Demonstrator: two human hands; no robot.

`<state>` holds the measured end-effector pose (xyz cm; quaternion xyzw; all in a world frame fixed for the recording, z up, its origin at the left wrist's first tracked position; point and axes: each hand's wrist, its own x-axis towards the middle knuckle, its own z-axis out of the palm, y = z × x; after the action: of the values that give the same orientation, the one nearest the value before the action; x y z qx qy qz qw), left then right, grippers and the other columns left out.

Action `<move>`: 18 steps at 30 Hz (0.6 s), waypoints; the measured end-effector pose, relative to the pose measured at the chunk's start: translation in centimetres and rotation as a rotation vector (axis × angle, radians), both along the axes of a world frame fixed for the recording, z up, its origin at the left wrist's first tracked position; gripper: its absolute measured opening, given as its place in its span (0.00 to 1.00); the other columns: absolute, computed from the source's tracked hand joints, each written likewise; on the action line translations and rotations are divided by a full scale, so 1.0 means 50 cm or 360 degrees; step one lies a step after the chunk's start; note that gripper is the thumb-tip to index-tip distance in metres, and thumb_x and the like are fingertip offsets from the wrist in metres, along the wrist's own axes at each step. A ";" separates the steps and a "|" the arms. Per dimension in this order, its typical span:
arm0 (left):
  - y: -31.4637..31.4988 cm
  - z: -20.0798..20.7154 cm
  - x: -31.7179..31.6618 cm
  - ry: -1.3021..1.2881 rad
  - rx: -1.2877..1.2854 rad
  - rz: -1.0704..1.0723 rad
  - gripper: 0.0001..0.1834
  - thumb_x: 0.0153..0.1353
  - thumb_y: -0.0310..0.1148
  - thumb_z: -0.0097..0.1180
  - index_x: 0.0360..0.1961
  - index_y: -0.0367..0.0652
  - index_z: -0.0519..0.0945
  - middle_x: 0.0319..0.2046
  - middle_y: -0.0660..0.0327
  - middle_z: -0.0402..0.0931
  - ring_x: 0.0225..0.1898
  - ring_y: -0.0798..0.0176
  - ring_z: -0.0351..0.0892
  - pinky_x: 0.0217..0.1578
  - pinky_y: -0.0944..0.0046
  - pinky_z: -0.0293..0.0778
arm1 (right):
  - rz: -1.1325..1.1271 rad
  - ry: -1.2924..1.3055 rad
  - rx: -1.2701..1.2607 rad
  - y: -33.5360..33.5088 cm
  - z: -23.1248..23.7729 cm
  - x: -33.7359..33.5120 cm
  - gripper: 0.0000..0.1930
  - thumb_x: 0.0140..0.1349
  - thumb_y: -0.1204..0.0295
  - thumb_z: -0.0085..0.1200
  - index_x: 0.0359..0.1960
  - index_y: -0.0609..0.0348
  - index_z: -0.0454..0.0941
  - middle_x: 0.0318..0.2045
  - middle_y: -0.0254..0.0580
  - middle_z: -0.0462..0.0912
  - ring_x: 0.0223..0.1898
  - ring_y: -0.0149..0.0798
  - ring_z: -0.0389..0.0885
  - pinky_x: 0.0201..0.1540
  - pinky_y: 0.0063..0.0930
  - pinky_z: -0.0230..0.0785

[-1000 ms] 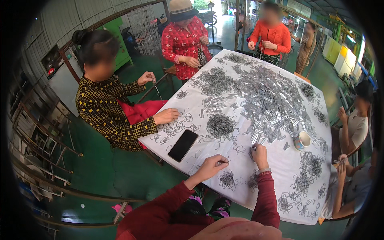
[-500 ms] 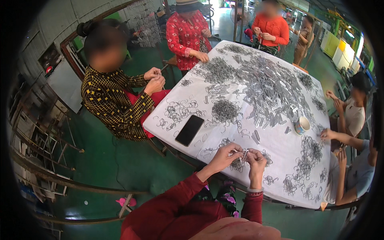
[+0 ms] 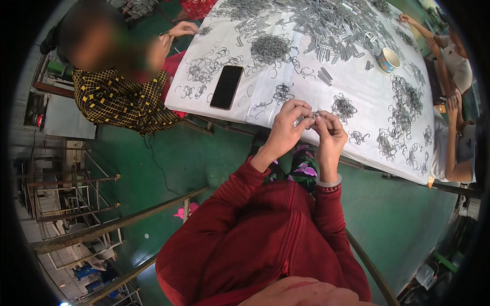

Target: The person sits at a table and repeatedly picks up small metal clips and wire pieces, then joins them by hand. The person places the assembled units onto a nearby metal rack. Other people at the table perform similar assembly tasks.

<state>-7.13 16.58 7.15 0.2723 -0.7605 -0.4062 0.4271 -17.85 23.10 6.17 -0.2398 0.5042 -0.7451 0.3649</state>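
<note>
Above the near edge of the white-covered table (image 3: 370, 118), my two hands meet fingertip to fingertip. My left hand (image 3: 290, 127) is closed in a pinch, thumb against forefinger. Facing it, my right hand (image 3: 332, 136) pinches too, a pale bracelet round its wrist. A small metal piece sits between the fingertips, mostly hidden by them, so its exact shape cannot be made out. Just beyond my right hand lies a small pile of bent wire hooks (image 3: 344, 106). Another little cluster of wire hooks (image 3: 282, 94) is beyond my left hand.
A black phone (image 3: 227, 87) lies left on the table. Flat metal strips (image 3: 334, 30) are heaped at the far side, near a paper cup (image 3: 389, 60). More hooks (image 3: 400, 112) spread right. One co-worker (image 3: 120, 99) sits left; others (image 3: 451, 66) sit right. Metal frames (image 3: 76, 188) stand left.
The view has tipped downward, so the table sits higher and more of my red jacket shows. My hands remain together. The left co-worker's hand now reaches to the table edge.
</note>
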 end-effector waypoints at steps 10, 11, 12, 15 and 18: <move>0.006 -0.009 -0.006 0.0659 0.0673 -0.0159 0.04 0.63 0.22 0.49 0.38 0.35 0.73 0.36 0.61 0.76 0.35 0.72 0.74 0.38 0.71 0.72 | 0.0026 0.0445 -0.0028 0.000 -0.005 -0.011 0.10 0.60 0.80 0.54 0.43 0.67 0.78 0.32 0.42 0.82 0.33 0.29 0.79 0.38 0.20 0.72; 0.001 -0.015 -0.005 0.0674 0.0627 -0.0133 0.04 0.63 0.21 0.49 0.39 0.35 0.72 0.36 0.60 0.77 0.37 0.71 0.75 0.41 0.71 0.72 | 0.0061 0.0356 -0.0036 -0.005 0.003 -0.025 0.10 0.61 0.78 0.52 0.43 0.67 0.78 0.32 0.43 0.82 0.33 0.30 0.80 0.39 0.20 0.72; -0.004 -0.016 -0.001 0.0639 0.0659 -0.0154 0.05 0.64 0.22 0.48 0.40 0.35 0.72 0.37 0.60 0.77 0.40 0.70 0.75 0.44 0.70 0.71 | 0.0026 0.0365 0.0037 -0.023 0.006 -0.047 0.10 0.62 0.77 0.51 0.43 0.68 0.78 0.31 0.44 0.82 0.31 0.31 0.80 0.38 0.20 0.72; -0.010 -0.019 0.013 0.0540 0.0753 -0.0211 0.05 0.65 0.22 0.46 0.41 0.35 0.72 0.39 0.58 0.76 0.44 0.68 0.74 0.50 0.67 0.68 | 0.0059 0.0890 0.0238 -0.115 -0.038 -0.142 0.11 0.59 0.76 0.54 0.43 0.66 0.78 0.29 0.46 0.82 0.29 0.33 0.80 0.33 0.23 0.71; -0.010 -0.017 0.012 0.0463 0.0753 -0.0238 0.05 0.64 0.21 0.47 0.40 0.34 0.72 0.38 0.58 0.76 0.44 0.67 0.74 0.50 0.66 0.69 | 0.0119 0.1803 0.0371 -0.228 -0.101 -0.222 0.13 0.54 0.76 0.57 0.42 0.64 0.78 0.31 0.49 0.80 0.29 0.45 0.78 0.33 0.32 0.71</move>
<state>-6.50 16.09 6.27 0.2465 -0.5933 -0.6375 0.4252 -28.93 11.68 1.14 -0.5771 0.6907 -0.4267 0.0880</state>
